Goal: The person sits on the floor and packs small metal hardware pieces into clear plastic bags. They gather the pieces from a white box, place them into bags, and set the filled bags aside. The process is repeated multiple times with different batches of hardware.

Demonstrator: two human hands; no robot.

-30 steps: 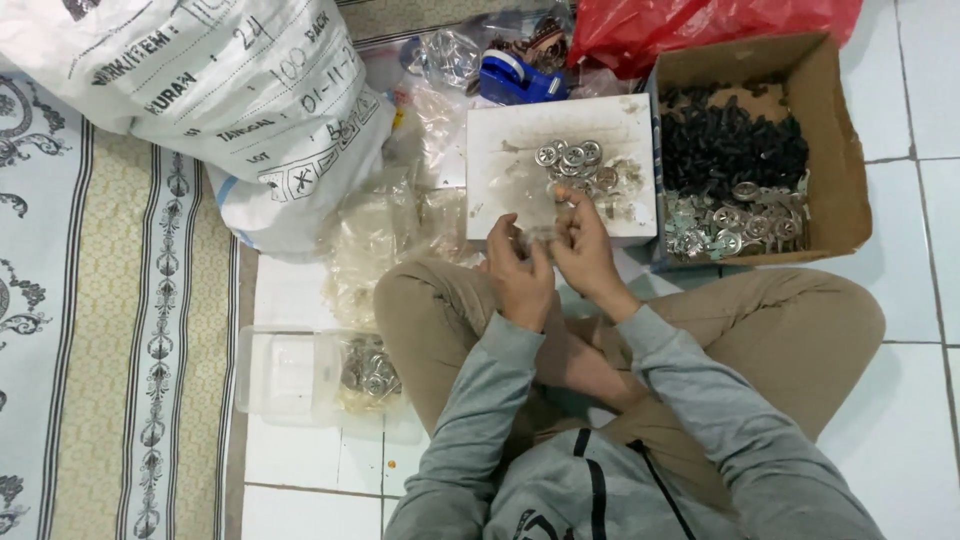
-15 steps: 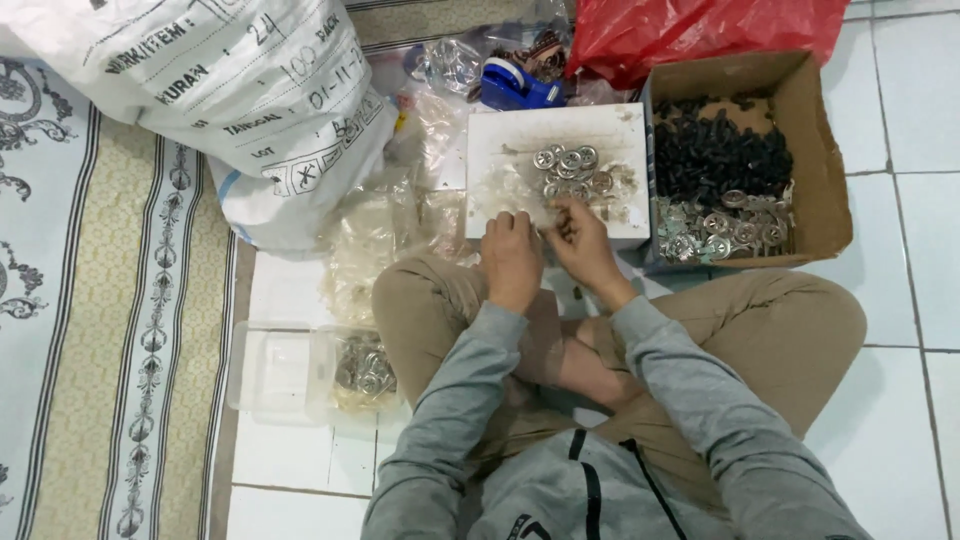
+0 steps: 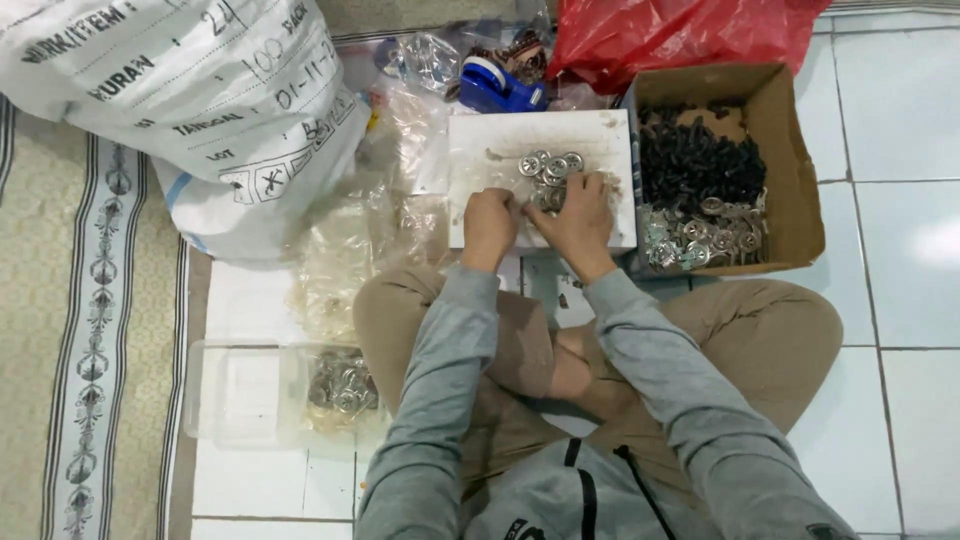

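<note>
Silver discs (image 3: pixel 548 168) heaped on a white tray (image 3: pixel 480 140), frame centre; left hand (image 3: pixel 489 226) and right hand (image 3: pixel 572 215) work its near edge. Both hands' fingers are curled, their contents hidden. Step judged: assembling small parts; next, picking another disc calls for a fine pinch.

hands: left hand (image 3: pixel 489 222) and right hand (image 3: pixel 573 214) on the white tray (image 3: pixel 480 140), touching
buttons: silver pile (image 3: pixel 549 172) just above them

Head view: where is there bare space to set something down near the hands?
Bare: the left part of the white board, beside the left hand; and floor tiles right of the cardboard box. Crowded: metal discs by the right hand, plastic bags, a box full of parts.
</note>
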